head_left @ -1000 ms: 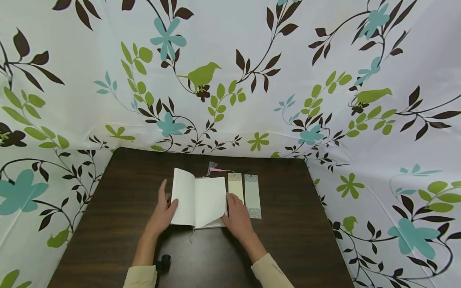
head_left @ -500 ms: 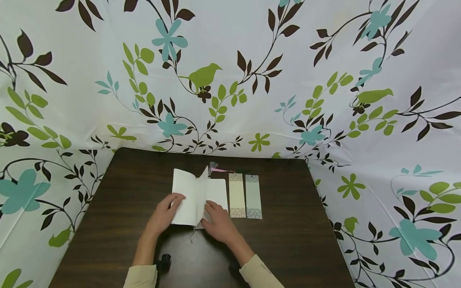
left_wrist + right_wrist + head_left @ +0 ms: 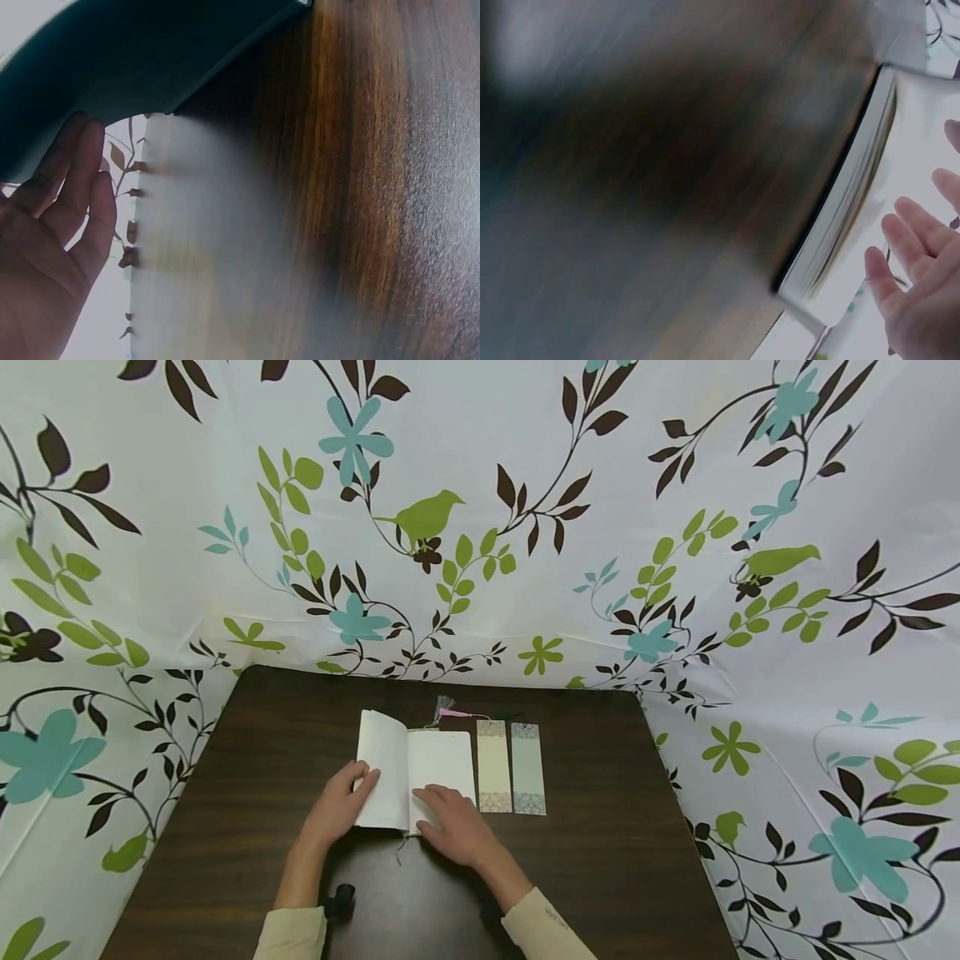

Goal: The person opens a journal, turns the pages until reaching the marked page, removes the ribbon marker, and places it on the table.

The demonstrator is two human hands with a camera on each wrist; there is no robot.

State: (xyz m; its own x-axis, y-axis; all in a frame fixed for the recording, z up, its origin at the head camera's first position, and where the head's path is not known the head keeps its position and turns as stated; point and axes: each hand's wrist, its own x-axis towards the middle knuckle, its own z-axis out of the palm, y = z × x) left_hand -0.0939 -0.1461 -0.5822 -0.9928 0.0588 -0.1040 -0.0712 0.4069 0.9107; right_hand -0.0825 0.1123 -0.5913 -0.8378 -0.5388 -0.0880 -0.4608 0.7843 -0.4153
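Observation:
An open notebook [image 3: 442, 756] with blank white pages lies on the dark wooden table. My left hand [image 3: 337, 802] holds its left side, thumb over the page and fingers at the outer edge. The left wrist view shows the dark cover [image 3: 127, 64] raised and curved, with straight fingers against its underside. My right hand [image 3: 453, 827] rests with relaxed, spread fingers on the lower part of the right page, close to the fold. In the right wrist view those fingers lie over the page beside the thick paper block [image 3: 847, 202].
Right of the notebook lie a cream bookmark [image 3: 493, 764] and a pale green bookmark [image 3: 528, 768], side by side. A grey tassel [image 3: 444, 702] and a pink tassel [image 3: 454, 713] lie behind the notebook. A patterned curtain [image 3: 450, 527] rises behind the table [image 3: 600, 860].
My right hand has moved left from the page's outer edge, turning a leaf over to the left side. My left hand, earlier beside the notebook, now holds its left side.

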